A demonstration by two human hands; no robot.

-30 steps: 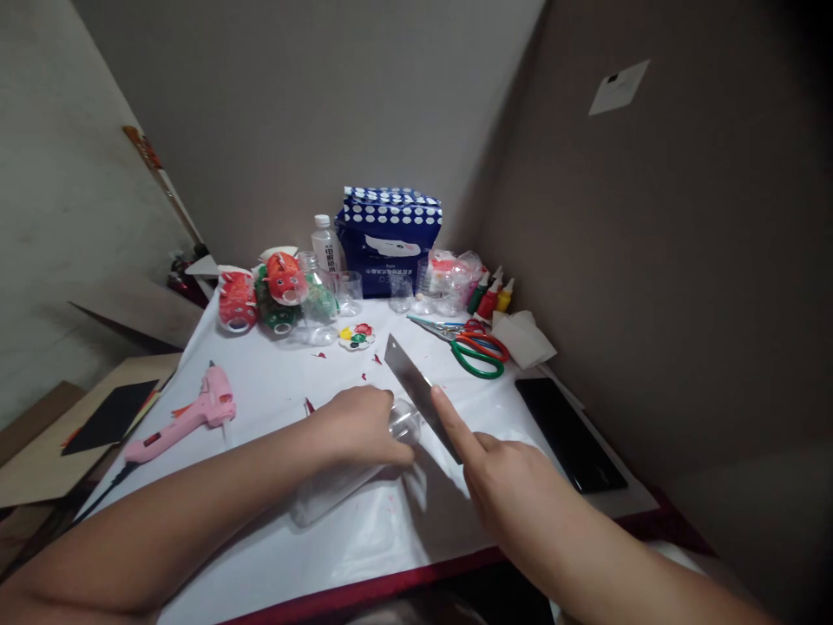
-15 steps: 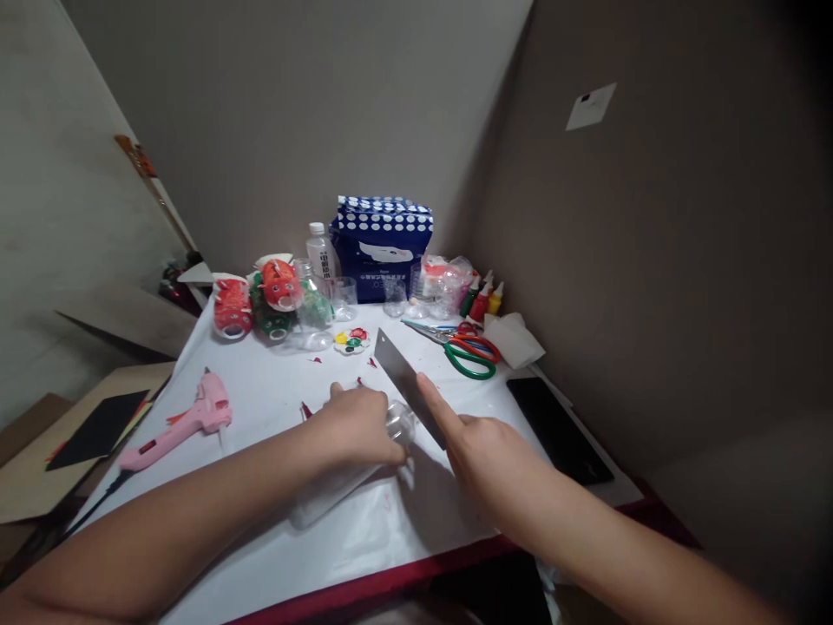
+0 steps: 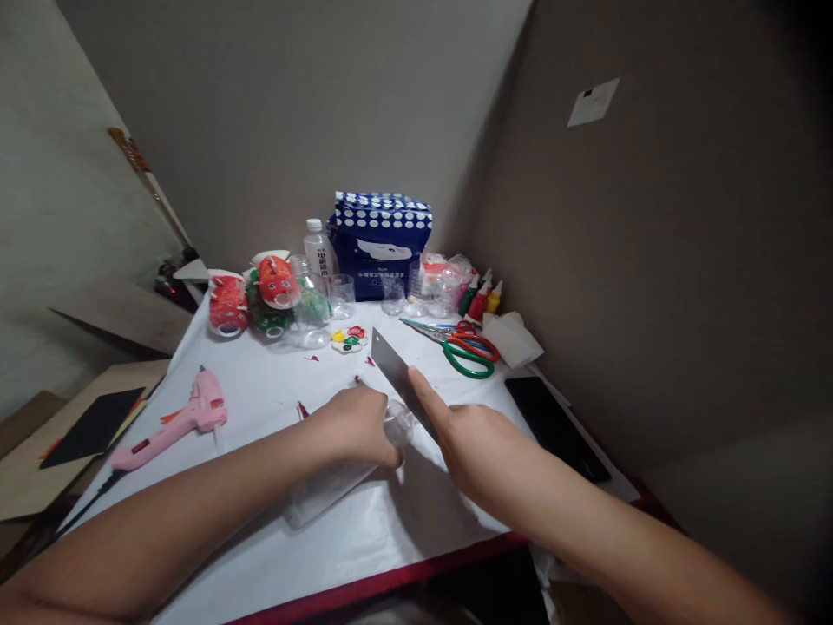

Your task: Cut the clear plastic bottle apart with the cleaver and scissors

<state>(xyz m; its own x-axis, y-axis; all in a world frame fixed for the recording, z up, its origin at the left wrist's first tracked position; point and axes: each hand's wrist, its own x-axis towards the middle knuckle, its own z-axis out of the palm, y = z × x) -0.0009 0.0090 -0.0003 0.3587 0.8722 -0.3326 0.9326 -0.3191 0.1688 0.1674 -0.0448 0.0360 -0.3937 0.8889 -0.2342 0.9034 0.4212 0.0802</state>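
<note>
A clear plastic bottle [image 3: 325,490] lies on its side on the white table [image 3: 273,555] in the head view. My left hand [image 3: 355,425] is closed over its upper part, pressing it down. My right hand [image 3: 478,447] grips a wide steel knife [image 3: 394,369], with the index finger stretched along the blade's back. The blade rests against the bottle near its neck end [image 3: 400,425].
A pink glue gun [image 3: 175,421] lies at the left. At the back stand painted bottle figures [image 3: 260,295], a blue dotted bag [image 3: 381,234], clear cups, a paint palette [image 3: 350,338] and paint tubes [image 3: 482,299]. Scissors [image 3: 465,347] and a black phone [image 3: 556,425] lie at the right.
Both hands, the knife and the bottle have shifted slightly left and away; the grips are unchanged. The camera view has moved a little.
</note>
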